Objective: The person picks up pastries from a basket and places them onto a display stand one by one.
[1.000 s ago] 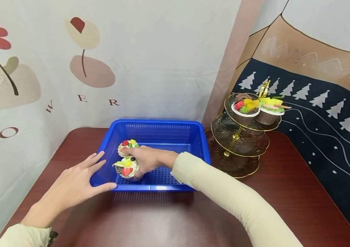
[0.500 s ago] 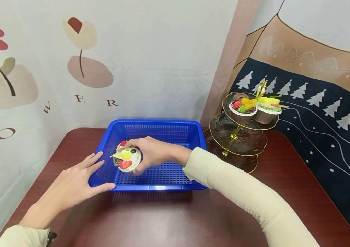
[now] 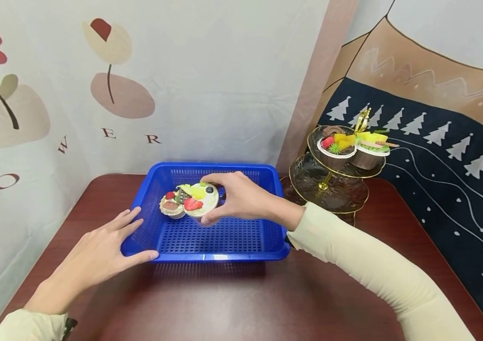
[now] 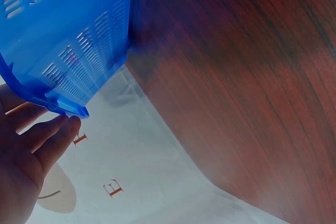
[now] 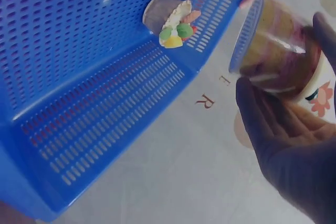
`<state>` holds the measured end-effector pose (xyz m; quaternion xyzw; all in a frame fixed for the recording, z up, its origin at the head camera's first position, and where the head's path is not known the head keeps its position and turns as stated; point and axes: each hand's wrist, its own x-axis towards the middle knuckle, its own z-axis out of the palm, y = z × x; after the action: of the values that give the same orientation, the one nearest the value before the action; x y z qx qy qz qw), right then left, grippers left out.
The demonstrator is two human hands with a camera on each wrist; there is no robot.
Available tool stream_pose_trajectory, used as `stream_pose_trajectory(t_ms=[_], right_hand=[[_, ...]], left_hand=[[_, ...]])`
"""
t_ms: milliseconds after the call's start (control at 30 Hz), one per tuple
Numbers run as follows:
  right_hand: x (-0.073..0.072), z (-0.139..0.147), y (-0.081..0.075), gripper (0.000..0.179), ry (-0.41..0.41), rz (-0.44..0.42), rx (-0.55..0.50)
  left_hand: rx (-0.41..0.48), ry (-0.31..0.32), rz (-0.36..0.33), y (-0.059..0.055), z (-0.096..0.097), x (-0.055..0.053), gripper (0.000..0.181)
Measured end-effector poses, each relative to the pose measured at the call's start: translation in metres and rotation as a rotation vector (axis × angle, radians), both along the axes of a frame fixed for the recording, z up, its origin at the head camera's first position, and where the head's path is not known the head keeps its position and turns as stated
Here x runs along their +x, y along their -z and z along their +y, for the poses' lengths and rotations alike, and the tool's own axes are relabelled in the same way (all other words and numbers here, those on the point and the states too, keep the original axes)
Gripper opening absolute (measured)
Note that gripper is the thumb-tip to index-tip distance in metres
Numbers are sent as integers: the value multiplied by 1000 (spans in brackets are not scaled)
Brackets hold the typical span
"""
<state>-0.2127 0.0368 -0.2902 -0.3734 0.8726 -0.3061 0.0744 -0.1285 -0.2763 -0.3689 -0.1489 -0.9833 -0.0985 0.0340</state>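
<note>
My right hand (image 3: 241, 196) grips a dessert cup (image 3: 201, 201) by its sides, above the blue plastic basket (image 3: 224, 258). Cream, strawberry, yellow fruit and a dark berry top this cup; in the right wrist view its clear wall (image 5: 278, 45) shows layers inside. A smaller fruit-topped cupcake (image 3: 171, 206) sits in the basket's left part, standing on its floor in the right wrist view. My left hand (image 3: 96, 253) rests at the basket's left front corner, fingers spread and thumb along the front rim. In the left wrist view its fingertips touch the rim (image 4: 68, 109).
To the right stands a tiered glass stand (image 3: 331, 189) with gold edges. Its top tier carries a chocolate fruit cup (image 3: 336, 150) and a green-topped cup (image 3: 371, 150). A printed cloth backdrop (image 3: 224, 94) rises behind the dark red wooden table (image 3: 224, 303).
My right hand has lifted the dessert cup from the basket's left part and carried it up and to the right. The smaller cupcake is now uncovered. My left hand stays at the rim.
</note>
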Motion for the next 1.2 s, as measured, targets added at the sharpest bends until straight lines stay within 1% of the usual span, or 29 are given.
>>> stream_pose_trajectory(t_ms=[167,267,367,533,667,733,867,1033,1200], right_hand=[[11,20,1,81,96,46,-38],[16,32,4,80,138,48,-78],[19,46,8,79,179,71,-116],[21,72,13,77,268,143,-157],[23,92,18,75,338,170,-211],[24,101,22,75,379,185,-235],[27,117,30,74,456,244,-273],[29,134,39,76,517,306,-314],[33,145,44,78,568,340,-306]], left_hand=[[8,5,14,0,0,0,95],[12,9,12,0,0,0,95],[22,18,17,1,-1,0,94],[27,21,24,2,-1,1,93],[21,14,27,3,-1,3,93],[18,8,31,4,-1,3,94],[19,4,37,4,-1,3,95],[23,16,33,2,0,2,94],[22,16,21,1,0,2,94]])
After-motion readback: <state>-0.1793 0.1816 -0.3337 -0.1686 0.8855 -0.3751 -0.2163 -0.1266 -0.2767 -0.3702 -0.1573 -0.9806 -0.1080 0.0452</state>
